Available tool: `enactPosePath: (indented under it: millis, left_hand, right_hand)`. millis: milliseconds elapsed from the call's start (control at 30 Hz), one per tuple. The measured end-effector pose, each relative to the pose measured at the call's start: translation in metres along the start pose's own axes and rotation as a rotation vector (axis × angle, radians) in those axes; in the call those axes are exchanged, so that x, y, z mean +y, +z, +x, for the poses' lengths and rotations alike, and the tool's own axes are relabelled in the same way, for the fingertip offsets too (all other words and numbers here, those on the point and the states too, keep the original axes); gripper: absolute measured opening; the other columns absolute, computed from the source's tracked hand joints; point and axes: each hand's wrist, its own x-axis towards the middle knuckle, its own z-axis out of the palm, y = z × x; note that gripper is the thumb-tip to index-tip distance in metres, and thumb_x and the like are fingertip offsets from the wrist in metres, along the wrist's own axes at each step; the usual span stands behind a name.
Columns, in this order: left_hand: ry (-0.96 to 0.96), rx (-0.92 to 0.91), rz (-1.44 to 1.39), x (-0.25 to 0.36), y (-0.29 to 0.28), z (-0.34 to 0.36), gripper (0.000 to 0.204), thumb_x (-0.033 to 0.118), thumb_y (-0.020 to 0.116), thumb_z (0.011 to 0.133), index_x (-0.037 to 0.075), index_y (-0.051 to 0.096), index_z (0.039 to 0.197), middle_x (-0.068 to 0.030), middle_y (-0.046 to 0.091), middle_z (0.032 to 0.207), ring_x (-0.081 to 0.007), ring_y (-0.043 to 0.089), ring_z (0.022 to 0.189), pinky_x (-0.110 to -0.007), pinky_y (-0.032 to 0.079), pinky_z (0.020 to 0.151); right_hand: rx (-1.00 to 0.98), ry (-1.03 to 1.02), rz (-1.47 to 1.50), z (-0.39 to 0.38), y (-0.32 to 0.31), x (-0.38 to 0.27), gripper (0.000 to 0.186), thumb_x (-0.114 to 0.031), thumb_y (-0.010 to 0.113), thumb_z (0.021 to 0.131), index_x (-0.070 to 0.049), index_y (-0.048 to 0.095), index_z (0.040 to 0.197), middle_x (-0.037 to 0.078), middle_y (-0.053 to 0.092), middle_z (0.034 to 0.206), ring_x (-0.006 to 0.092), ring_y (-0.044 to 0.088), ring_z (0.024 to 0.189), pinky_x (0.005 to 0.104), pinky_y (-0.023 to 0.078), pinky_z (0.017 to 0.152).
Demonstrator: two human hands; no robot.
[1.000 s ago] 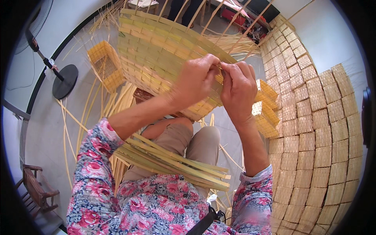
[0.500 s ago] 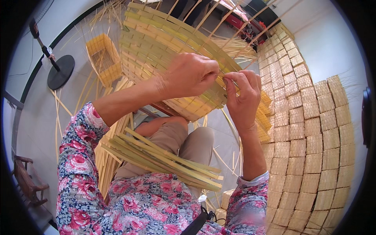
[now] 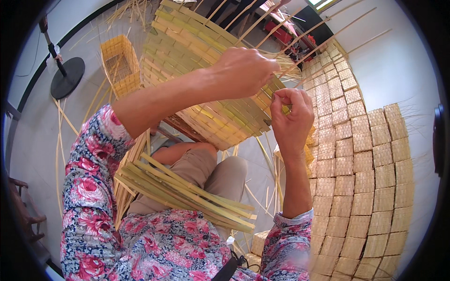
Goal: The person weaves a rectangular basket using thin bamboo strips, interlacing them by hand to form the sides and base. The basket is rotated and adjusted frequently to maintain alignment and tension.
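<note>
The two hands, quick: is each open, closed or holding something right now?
Left hand: closed, at the woven panel; anything held is hidden.
Right hand: pinched closed; cannot tell whether it holds anything.

Far left on the grey tiled floor (image 3: pixel 35 140), a yellow square woven basket (image 3: pixel 127 83) stands near a round black pole base (image 3: pixel 67 78) — nearer, a brown wooden chair (image 3: pixel 37 218). On the right — rows of tan woven boxes (image 3: pixel 363 164).

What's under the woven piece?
Beneath the woven piece, a brown edge shows at the lower left; the weave covers the rest, so its full shape can't be seen.
</note>
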Motion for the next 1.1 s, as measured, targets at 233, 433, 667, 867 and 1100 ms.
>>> enactPosePath:
  millis: [233, 433, 667, 867, 1100]
  left_hand:
    - [-0.076, -0.101, -0.041, 0.0, 0.014, 0.012, 0.017, 0.023, 0.058, 0.102, 0.01, 0.069, 0.101, -0.0181, 0.074, 0.088, -0.0413, 0.071, 0.089, -0.054, 0.055, 0.076]
    - [-0.072, -0.097, 0.005, 0.003, 0.007, 0.007, 0.012, 0.017, 0.06, 0.095, 0.009, 0.068, 0.098, -0.0192, 0.073, 0.087, -0.0422, 0.072, 0.087, -0.055, 0.055, 0.073]
    - [-0.036, -0.08, -0.025, 0.001, 0.007, 0.008, 0.011, 0.016, 0.061, 0.092, 0.008, 0.068, 0.095, -0.0184, 0.073, 0.085, -0.0414, 0.072, 0.084, -0.054, 0.056, 0.072]
    - [-0.023, -0.032, -0.043, -0.001, 0.01, 0.001, 0.017, 0.024, 0.059, 0.1, 0.01, 0.068, 0.096, -0.018, 0.072, 0.083, -0.0417, 0.071, 0.083, -0.055, 0.055, 0.073]
    - [-0.018, -0.043, -0.057, -0.001, 0.009, 0.0, 0.02, 0.027, 0.059, 0.101, 0.01, 0.068, 0.097, -0.0185, 0.072, 0.083, -0.0419, 0.071, 0.085, -0.054, 0.054, 0.073]
  right_hand:
    - [-0.057, -0.062, -0.167, 0.009, 0.0, 0.007, 0.007, -0.006, 0.07, 0.083, -0.008, 0.066, 0.087, 0.01, 0.064, 0.087, 0.0336, 0.06, 0.084, 0.0464, 0.049, 0.072]
    - [-0.081, -0.12, -0.197, 0.008, 0.002, 0.007, 0.005, -0.007, 0.069, 0.084, -0.008, 0.065, 0.086, 0.01, 0.063, 0.088, 0.034, 0.059, 0.085, 0.0471, 0.049, 0.072]
    - [-0.083, -0.206, -0.41, 0.011, 0.002, -0.006, 0.006, -0.01, 0.069, 0.085, -0.008, 0.064, 0.086, 0.009, 0.061, 0.087, 0.0316, 0.059, 0.084, 0.0461, 0.049, 0.07]
    - [-0.095, -0.244, -0.426, 0.008, 0.008, -0.004, 0.005, -0.008, 0.068, 0.087, -0.008, 0.063, 0.088, 0.008, 0.061, 0.089, 0.0318, 0.059, 0.084, 0.0461, 0.049, 0.07]
    - [0.016, -0.186, -0.202, 0.003, 0.026, -0.008, 0.01, -0.003, 0.07, 0.089, -0.007, 0.061, 0.092, 0.009, 0.06, 0.093, 0.0343, 0.064, 0.082, 0.0452, 0.052, 0.068]
